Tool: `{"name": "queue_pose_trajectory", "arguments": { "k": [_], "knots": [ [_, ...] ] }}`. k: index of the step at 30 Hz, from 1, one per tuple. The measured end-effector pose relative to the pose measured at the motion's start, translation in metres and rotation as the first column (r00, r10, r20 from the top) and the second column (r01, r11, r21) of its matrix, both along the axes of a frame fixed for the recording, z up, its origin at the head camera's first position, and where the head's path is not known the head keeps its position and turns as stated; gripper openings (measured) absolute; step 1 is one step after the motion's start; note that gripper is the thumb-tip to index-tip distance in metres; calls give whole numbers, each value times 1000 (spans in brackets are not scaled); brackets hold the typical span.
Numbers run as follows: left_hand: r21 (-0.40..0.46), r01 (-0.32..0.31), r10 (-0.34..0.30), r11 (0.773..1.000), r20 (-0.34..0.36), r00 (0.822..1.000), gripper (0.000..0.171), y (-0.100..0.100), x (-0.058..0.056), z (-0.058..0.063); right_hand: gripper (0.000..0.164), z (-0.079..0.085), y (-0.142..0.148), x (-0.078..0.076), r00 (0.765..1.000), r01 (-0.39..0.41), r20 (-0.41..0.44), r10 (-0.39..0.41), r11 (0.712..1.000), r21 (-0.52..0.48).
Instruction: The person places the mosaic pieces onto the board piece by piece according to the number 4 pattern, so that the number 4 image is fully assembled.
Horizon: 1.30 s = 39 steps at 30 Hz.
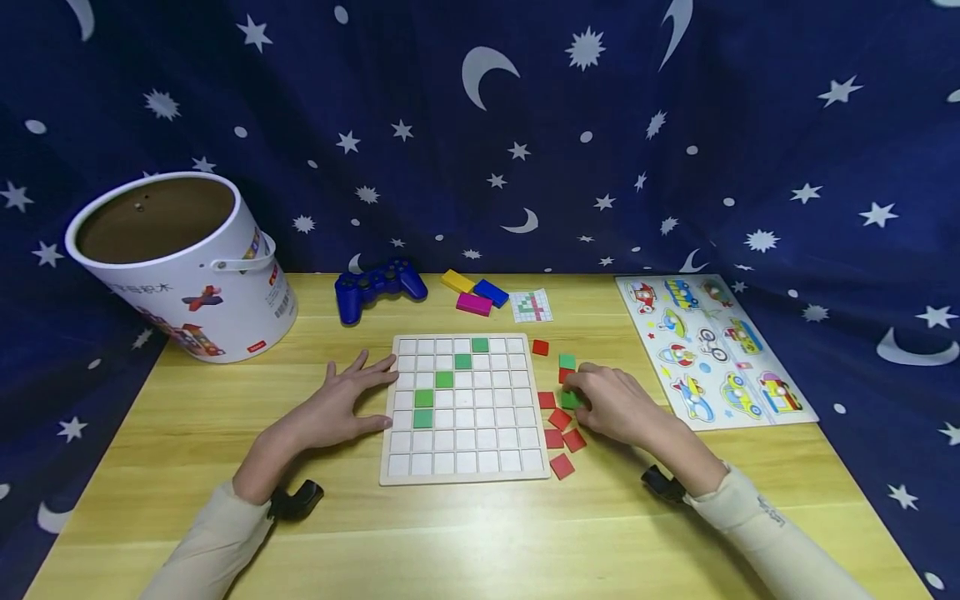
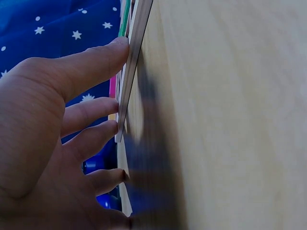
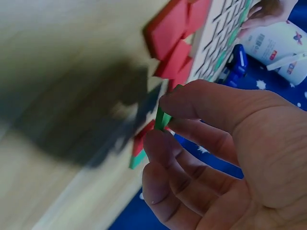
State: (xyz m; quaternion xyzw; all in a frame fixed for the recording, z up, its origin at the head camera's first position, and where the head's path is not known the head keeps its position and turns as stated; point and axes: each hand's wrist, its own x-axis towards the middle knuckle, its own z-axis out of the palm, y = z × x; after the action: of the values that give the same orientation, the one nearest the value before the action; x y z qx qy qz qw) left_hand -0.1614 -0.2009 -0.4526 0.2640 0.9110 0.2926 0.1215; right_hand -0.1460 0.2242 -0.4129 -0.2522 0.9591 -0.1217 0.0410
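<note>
A wooden grid board [image 1: 465, 479] lies mid-table, with several green square tiles in its cells running diagonally from the top down to the left, such as one green tile [image 1: 444, 379]. My left hand [image 1: 337, 408] rests its spread, fairly straight fingers against the board's left edge; in the left wrist view the thumb [image 2: 96, 67] touches that edge. My right hand [image 1: 615, 404] is right of the board, where thumb and fingers pinch a green tile [image 3: 162, 117]. Around it lie several loose red tiles [image 1: 562, 467] and another green tile [image 1: 567, 362].
A white bucket [image 1: 255, 317] stands at the back left. Behind the board lie a blue game controller [image 1: 381, 287], yellow, blue and pink blocks [image 1: 474, 305], and a small pattern card [image 1: 532, 306]. A picture puzzle board [image 1: 705, 358] lies at the right.
</note>
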Motion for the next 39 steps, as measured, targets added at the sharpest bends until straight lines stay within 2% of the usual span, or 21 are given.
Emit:
{"name": "queue_pose_trajectory", "arguments": {
  "k": [5, 11, 16, 21, 31, 39],
  "knots": [
    [0, -6, 6, 1000, -8, 1000, 69, -1, 0, 0, 27, 6, -15, 1, 999, -38, -32, 37, 999, -37],
    [7, 6, -6, 1000, -27, 1000, 69, 0, 0, -1, 23, 10, -44, 2, 996, -90, -11, 90, 995, -45],
    [8, 7, -7, 1000, -30, 1000, 68, 0, 0, -3, 28, 10, -66, 1, 989, -147, -8, 146, 988, -46],
    [6, 9, -8, 1000, -35, 999, 69, 0, 0, -2, 29, 8, -82, 1, 982, -186, 16, 187, 982, -44],
    [14, 12, -12, 1000, -36, 999, 69, -1, 1, -2, 23, 1, -115, -1, 961, -275, -1, 276, 960, -47],
    [7, 12, -11, 1000, -38, 999, 69, -2, 0, -3, 23, 0, -135, -3, 954, -299, 2, 300, 952, -68]
  ]
}}
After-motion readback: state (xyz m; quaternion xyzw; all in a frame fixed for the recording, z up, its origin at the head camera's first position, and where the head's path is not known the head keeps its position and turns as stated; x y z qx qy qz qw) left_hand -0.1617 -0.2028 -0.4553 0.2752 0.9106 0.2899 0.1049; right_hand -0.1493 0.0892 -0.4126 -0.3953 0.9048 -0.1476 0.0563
